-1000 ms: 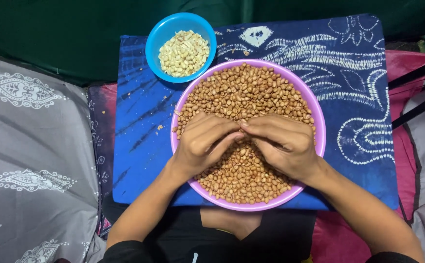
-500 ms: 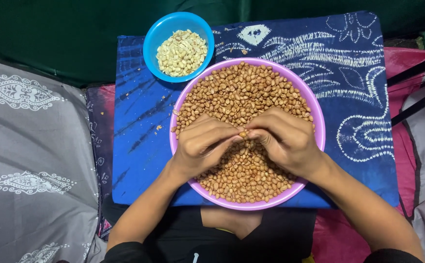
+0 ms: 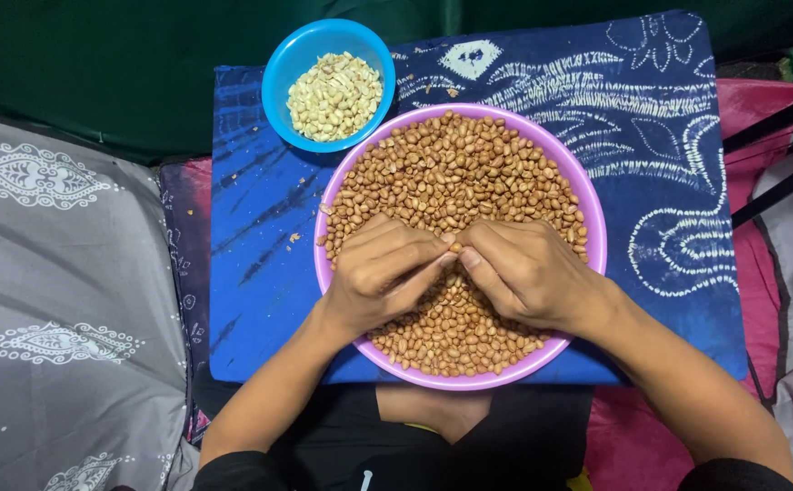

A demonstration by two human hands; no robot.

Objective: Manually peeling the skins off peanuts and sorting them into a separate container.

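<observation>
At the far left we see one grey cloth with pale printed ornaments, lying beside the work surface. Next comes one blue tie-dyed cloth spread under everything, with a few crumbs scattered on it. On its upper left corner stands one small blue bowl, holding a heap of pale, skinned peanuts, too many to count. It touches the rim of the one large purple bowl, which is filled nearly to the edge with brown, unskinned peanuts, again far beyond counting.

Over the middle of that bowl we have our two hands. Our left hand and our right hand meet fingertip to fingertip, both curled and pinched together on a single brown peanut held just above the heap. The hands cover the centre of the pile, so we cannot see the nuts beneath them.

To the right the blue cloth carries white swirling patterns, and past it lies one pink fabric crossed by two dark straps.
</observation>
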